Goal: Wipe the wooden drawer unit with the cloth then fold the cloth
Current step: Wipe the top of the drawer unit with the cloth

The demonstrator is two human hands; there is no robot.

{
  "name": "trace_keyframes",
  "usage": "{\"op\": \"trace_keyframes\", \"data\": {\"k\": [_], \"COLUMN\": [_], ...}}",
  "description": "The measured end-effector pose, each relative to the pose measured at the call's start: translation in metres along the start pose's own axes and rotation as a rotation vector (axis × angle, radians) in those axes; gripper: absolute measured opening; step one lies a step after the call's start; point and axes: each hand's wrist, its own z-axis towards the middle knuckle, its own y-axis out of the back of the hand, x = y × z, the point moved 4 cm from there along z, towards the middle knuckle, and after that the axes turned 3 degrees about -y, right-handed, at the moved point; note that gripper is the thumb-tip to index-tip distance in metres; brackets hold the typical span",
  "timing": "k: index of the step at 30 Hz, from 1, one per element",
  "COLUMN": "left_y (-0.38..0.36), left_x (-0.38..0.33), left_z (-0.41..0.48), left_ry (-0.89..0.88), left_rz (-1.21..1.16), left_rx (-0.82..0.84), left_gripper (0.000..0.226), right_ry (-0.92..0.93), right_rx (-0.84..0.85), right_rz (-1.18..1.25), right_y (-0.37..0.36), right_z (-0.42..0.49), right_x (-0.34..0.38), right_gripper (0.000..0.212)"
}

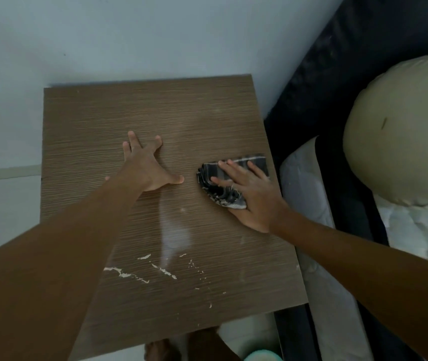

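- The drawer unit [155,113] showed only its brown, fine-grained wooden top, its back edge against a pale wall [129,35].
- Near the unit's front edge were white chipped marks [140,274], and a pale smear [173,235] lay just behind them.
- To the unit's right stood a dark bed frame [324,74] with a cream pillow [402,131].
- Below the unit's front edge a teal tub [259,356] barely showed; I could not tell what it held.
- The cloth [207,175], dark with pale stripes and bunched, lay near the unit's right edge.
- The right hand [251,196] pressed on the cloth with straight, spread fingers.
- The left hand [147,168] rested mid-top, fingers splayed flat, holding nothing.
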Motion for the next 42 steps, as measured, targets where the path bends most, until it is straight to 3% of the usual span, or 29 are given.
{"op": "trace_keyframes", "data": {"k": [9,12,15,16,18,20,23,27,28,30,32,42], "left_y": [-0.016,-0.025,-0.031,-0.032,-0.033,-0.034,-0.036,-0.038,-0.038,-0.038,-0.038,-0.035], "left_x": [0.008,0.013,0.017,0.018,0.019,0.02,0.02,0.02,0.02,0.021,0.021,0.018], "left_z": [-0.023,-0.033,-0.038,-0.039,-0.04,-0.042,-0.045,-0.046,-0.045,-0.045,-0.045,-0.049], "left_ry": [-0.066,-0.093,-0.104,-0.108,-0.119,-0.13,-0.145,-0.158,-0.158,-0.155,-0.155,-0.157], "left_rz": [0.073,0.093,0.096,0.096,0.116,0.146,0.17,0.159,0.158,0.159,0.154,0.179], "left_rx": [0.008,0.016,0.016,0.02,0.026,0.029,0.031,0.019,0.019,0.021,0.028,0.07], "left_gripper": [0.115,0.114,0.112,0.111,0.111,0.11,0.108,0.106,0.106,0.106,0.106,0.107], "right_ry": [-0.145,-0.333,-0.779,-0.898,-1.009,-1.023,-1.1,-1.263,-1.309,-1.198,-1.078,-1.202], "right_rx": [0.075,0.038,-0.159,-0.275,-0.48,-0.647,-0.731,-0.589,-0.487,-0.313,-0.314,-0.383], "right_rz": [0.081,0.305,0.739,0.807,0.822,0.811,0.722,0.623,0.605,0.46,0.257,0.134], "right_y": [-0.023,-0.022,0.015,0.029,0.063,0.088,0.094,0.046,0.023,-0.015,-0.031,-0.067], "right_z": [-0.078,-0.092,-0.1,-0.106,-0.119,-0.131,-0.153,-0.173,-0.176,-0.174,-0.164,-0.121], "right_x": [0.077,0.097,0.105,0.102,0.099,0.097,0.092,0.078,0.077,0.085,0.097,0.162], "right_gripper": [0.059,0.053,0.013,0.011,0.026,0.033,0.028,0.015,0.023,0.056,0.067,0.071]}}
